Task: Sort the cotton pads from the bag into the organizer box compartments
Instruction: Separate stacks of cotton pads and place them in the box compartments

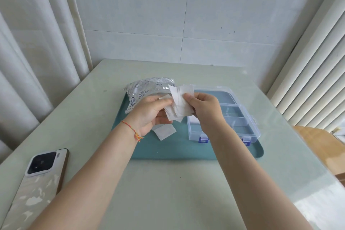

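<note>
Where the worktop meets its near left corner, a phone lies face down, its camera block turned up, well apart from everything else. Further in, toward the middle, a teal tray sits flat on the worktop. At the tray's far left corner lies the bag, a crinkled clear wrapper with a printed pattern, its mouth hidden behind the hands.

Reaching in from the near left edge, the left forearm slants up and to the right, a thin orange string bracelet round the wrist. The left hand is held above the tray with the palm turned partly up, its fingers curled round the left side of a loose bunch of white cotton pads, thumb on top. Just below that hand one stray pad lies on the tray, tilted cornerwise.

From the near right edge the right forearm rises almost straight, and the right hand meets the same bunch from the other side, thumb and fingertips pinching the upper pads.

Behind and right of the right hand, the organizer box stands open on the tray's right half, lid laid back toward the far edge, two blue latches at its near wall; something white shows in its near left compartment, mostly hidden by the wrist
</note>
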`<state>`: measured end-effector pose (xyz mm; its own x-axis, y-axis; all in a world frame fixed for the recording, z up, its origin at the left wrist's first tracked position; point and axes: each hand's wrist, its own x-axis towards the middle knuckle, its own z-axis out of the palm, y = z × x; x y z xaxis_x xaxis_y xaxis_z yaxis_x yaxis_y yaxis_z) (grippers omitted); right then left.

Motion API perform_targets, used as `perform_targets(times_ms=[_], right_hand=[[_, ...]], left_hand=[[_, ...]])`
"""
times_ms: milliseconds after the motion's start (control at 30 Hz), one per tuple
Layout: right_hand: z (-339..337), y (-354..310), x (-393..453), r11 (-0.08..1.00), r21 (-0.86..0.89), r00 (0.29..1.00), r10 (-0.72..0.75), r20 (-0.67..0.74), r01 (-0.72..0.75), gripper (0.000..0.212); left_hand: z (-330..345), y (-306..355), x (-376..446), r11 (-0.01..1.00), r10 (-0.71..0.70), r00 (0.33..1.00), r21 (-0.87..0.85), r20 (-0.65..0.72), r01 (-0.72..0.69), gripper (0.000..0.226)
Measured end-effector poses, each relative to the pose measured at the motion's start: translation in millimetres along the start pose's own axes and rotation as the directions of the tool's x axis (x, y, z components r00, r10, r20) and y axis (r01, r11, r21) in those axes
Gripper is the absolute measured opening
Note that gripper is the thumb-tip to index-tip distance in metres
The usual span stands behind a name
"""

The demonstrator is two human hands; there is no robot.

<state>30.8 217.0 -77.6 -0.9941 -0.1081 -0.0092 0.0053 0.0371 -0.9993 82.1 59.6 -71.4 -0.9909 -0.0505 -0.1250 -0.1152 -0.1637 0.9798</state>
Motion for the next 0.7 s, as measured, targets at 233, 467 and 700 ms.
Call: perform_targets(times_ms=[233, 467, 700], right_hand=[[-0.5, -6.8, -3.2, 0.999, 0.053, 1.000, 0.004, 0.030, -0.005, 0.015], [-10.2, -15.6, -4.1, 0.980, 0.199, 0.996, 0.009, 0.093, -0.028, 0.025], [4.9, -8.2, -10.5, 0.994, -0.106, 0.992, 0.025, 0.125, -0.011, 0.023]], left_hand=[[-7.0, -3.9, 5.0, 0.995, 0.082, 0.980, 0.066, -0.180, -0.071, 0.016], [-12.1, -5.0, 10.1, 0.978, 0.151, 0.953, 0.181, -0.264, -0.105, 0.024], [-2.1, -10.7, 5.9, 0.929, 0.201, 0.971, 0.339, -0.126, -0.149, 0.044]])
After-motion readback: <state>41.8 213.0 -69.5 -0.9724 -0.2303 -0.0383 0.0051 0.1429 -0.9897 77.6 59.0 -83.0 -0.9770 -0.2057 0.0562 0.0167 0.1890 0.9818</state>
